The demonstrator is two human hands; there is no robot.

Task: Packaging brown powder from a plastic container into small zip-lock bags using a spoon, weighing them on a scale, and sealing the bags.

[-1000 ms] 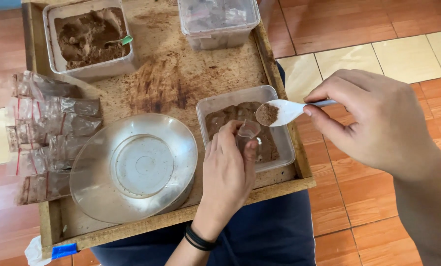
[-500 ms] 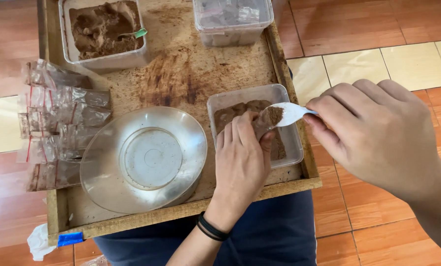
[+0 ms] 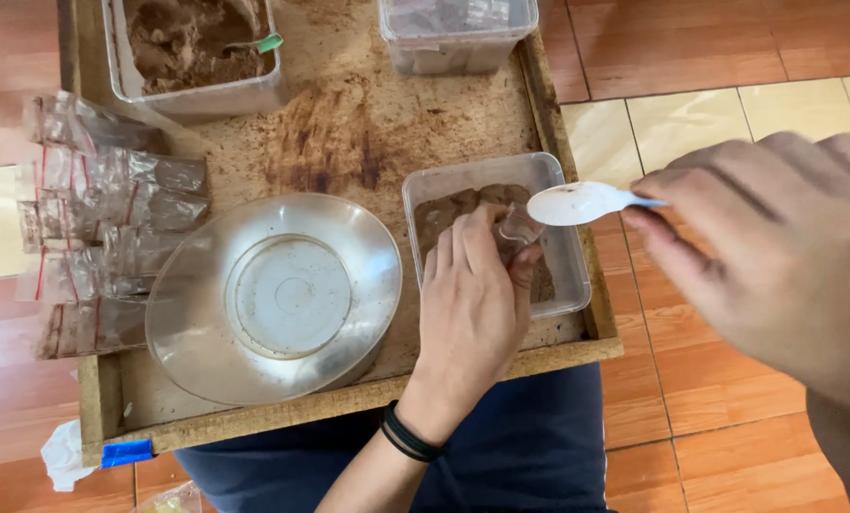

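Note:
My left hand (image 3: 472, 309) holds a small clear plastic bag (image 3: 520, 228) open over a clear plastic tub of brown powder (image 3: 567, 261) on the wooden tray (image 3: 368, 123). My right hand (image 3: 776, 247) grips a white plastic spoon (image 3: 577, 203) just right of the bag's mouth; the spoon's bowl looks empty. A black band circles my left wrist.
An upturned metal plate (image 3: 277, 294) lies left of my left hand. Several filled small bags (image 3: 102, 228) are stacked on the tray's left side. A larger tub of brown powder with a green spoon (image 3: 197, 47) and a tub of bags (image 3: 458, 28) stand at the back. Orange floor tiles surround the tray.
The spoon held brown powder at the bag's mouth; now it is empty and has drawn back to the right. My left hand stayed over the tub.

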